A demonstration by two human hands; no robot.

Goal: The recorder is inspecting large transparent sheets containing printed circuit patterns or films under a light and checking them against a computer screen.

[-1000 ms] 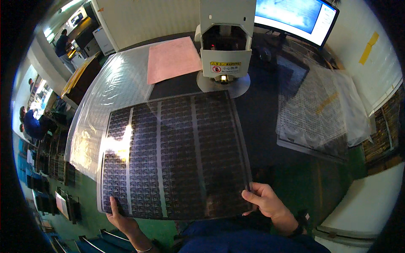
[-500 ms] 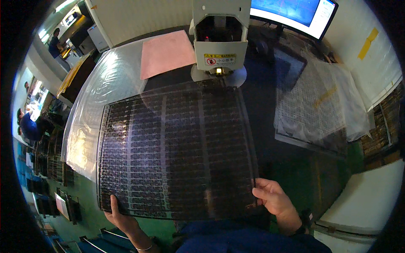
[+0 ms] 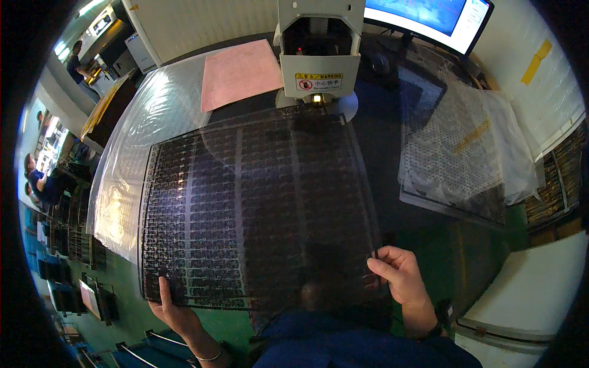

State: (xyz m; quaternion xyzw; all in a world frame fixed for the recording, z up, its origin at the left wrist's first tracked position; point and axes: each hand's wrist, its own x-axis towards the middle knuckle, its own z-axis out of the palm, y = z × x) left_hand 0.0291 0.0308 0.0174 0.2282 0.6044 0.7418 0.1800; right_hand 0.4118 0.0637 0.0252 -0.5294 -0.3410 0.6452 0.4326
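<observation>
A large, dark, see-through film sheet [image 3: 211, 214] printed with rows of small repeated patterns stretches between my hands. My left hand [image 3: 175, 313] grips its lower left corner, thumb on top and fingers beneath. At the lower right edge, my right hand [image 3: 399, 273] pinches the sheet between thumb and fingers. The sheet's far edge reaches over the round base [image 3: 348, 107] of a pale machine [image 3: 319, 67] with a small lit lamp. Whether the sheet touches that base I cannot tell.
Left of the machine, a pink sheet [image 3: 242, 73] lies by clear plastic film [image 3: 150, 113]. To the right are a patterned sheet under plastic [image 3: 451, 147], a mouse [image 3: 377, 64] and a lit monitor [image 3: 423, 18]. Racks stand on the green floor at left; people are farther off.
The film sheet has shifted slightly, its far edge moving a little toward the machine. My right hand has risen slightly along with its edge. Both hands keep their hold.
</observation>
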